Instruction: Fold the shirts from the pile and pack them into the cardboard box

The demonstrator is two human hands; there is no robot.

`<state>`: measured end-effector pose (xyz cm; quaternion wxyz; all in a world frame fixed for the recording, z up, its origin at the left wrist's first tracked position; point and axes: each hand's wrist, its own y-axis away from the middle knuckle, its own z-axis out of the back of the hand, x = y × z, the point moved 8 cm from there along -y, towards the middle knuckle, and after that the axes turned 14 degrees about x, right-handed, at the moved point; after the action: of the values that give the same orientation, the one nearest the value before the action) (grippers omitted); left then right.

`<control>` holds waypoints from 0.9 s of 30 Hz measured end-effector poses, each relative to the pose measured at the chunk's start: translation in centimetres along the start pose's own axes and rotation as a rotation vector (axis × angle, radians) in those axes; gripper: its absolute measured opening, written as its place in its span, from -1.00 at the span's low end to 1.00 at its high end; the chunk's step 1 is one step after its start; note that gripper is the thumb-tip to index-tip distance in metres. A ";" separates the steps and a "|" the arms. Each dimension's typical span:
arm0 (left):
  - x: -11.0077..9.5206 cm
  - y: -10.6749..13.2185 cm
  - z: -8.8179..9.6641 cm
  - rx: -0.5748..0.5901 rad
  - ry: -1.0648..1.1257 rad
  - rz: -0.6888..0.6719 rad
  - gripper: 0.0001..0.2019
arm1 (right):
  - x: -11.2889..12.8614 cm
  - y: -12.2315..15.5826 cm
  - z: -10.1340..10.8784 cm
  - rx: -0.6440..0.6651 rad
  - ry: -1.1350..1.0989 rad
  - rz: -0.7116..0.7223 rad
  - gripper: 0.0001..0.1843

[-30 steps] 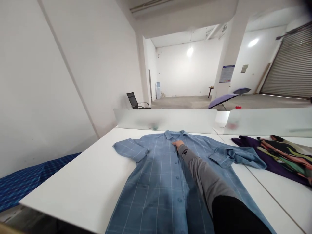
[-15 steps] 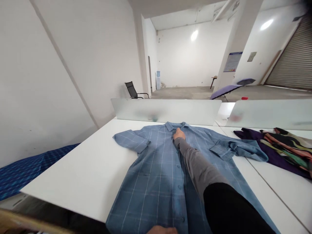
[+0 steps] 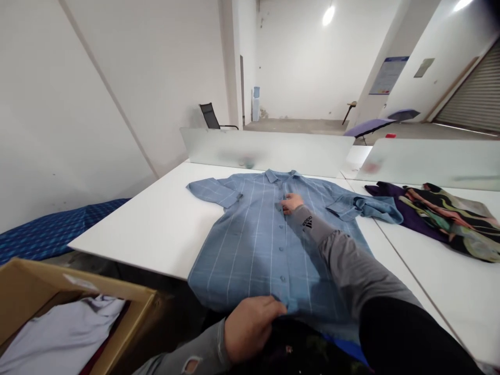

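Observation:
A blue checked short-sleeved shirt lies front up on the white table, its collar at the far side and its hem over the near edge. My left hand is closed on the hem at the bottom of the button placket. Higher on the placket, below the collar, my right hand pinches the shirt's front edge. Several buttons show in a line between my hands. The shirt's left-hand sleeve in view lies flat; the right-hand one is bunched and partly folded.
A cardboard box with a pale garment in it stands at lower left. Patterned clothing lies on the table at right. Frosted dividers line the far edge. Blue checked fabric lies beyond the table at left.
My right hand has moved down the placket from near the collar. The view has tipped downward, bringing my left hand and the cardboard box further into sight.

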<state>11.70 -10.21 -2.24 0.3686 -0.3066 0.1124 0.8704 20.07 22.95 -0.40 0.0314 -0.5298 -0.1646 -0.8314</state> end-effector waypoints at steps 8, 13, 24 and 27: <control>-0.4 1.1 -0.4 -0.098 0.013 0.046 -0.59 | -5.2 13.2 -3.9 0.308 -0.064 0.037 -0.31; -0.2 0.7 -1.7 -0.054 0.009 0.093 -0.58 | -5.6 17.1 -6.7 0.366 0.069 0.223 -0.57; 2.3 0.5 -5.1 0.191 -0.121 0.169 -0.75 | -6.2 16.8 -6.4 0.271 -0.040 0.308 -0.85; 3.0 0.1 -6.3 0.240 -0.053 0.081 -0.72 | -6.2 16.9 -6.3 0.264 -0.010 0.278 -0.86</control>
<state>12.84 -11.21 -9.03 0.3698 -0.2326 0.2182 0.8726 21.09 4.30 -4.31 0.2142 -0.5430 -0.1975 -0.7875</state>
